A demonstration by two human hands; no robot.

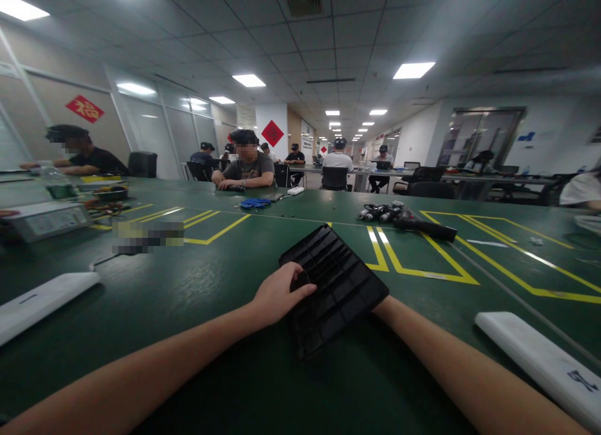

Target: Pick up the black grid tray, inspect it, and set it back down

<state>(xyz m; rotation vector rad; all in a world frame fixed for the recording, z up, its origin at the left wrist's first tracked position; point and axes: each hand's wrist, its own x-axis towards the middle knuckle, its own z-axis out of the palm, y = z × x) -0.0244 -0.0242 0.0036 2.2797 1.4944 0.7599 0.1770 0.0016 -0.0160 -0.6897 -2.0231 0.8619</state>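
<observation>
A black plastic tray [335, 278] divided into rows of small compartments is tilted above the green table, its compartment side facing me. My left hand [277, 294] grips its left edge, with the thumb over the front face and the fingers closed at the rim. Behind the tray's lower right corner goes my right hand [385, 305]. Only its wrist area shows, and the tray hides the fingers.
White power banks [47, 300] lie at left and right. Black cylindrical parts with cables [385, 211] and a black rod [427, 227] are beyond the tray. Yellow tape [432, 274] marks the table [197, 347]. A blue item [256, 203] lies near a seated person [248, 166].
</observation>
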